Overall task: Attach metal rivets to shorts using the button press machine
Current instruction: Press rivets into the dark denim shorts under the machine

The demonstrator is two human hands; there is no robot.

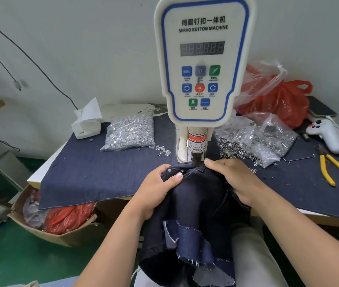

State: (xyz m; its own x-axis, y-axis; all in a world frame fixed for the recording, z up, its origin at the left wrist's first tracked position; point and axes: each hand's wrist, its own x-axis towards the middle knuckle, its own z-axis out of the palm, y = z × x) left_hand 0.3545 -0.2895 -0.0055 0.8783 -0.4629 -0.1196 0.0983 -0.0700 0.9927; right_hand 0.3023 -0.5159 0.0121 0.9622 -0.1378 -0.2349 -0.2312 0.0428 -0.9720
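Dark denim shorts (197, 195) hang from the press point of the white servo button machine (202, 59), their frayed hems drooping over my lap. The waistband sits under the machine's black punch (197, 157). My left hand (156, 189) grips the waistband left of the punch, thumb on top beside a small metal rivet (182, 171) set in the cloth. My right hand (233, 179) holds the fabric on the right, fingertip close to the punch. A clear bag of silver rivet pins (130, 131) lies at the back left, and bags of ring-shaped rivet caps (255, 141) at the right.
Denim cloth (94, 172) covers the table. A tissue box (85, 125) sits at the back left, red plastic bags (278, 100) at the back right, a white handheld controller (326, 133) and yellow pliers (336, 170) at the right. A cardboard box (61, 220) stands on the floor.
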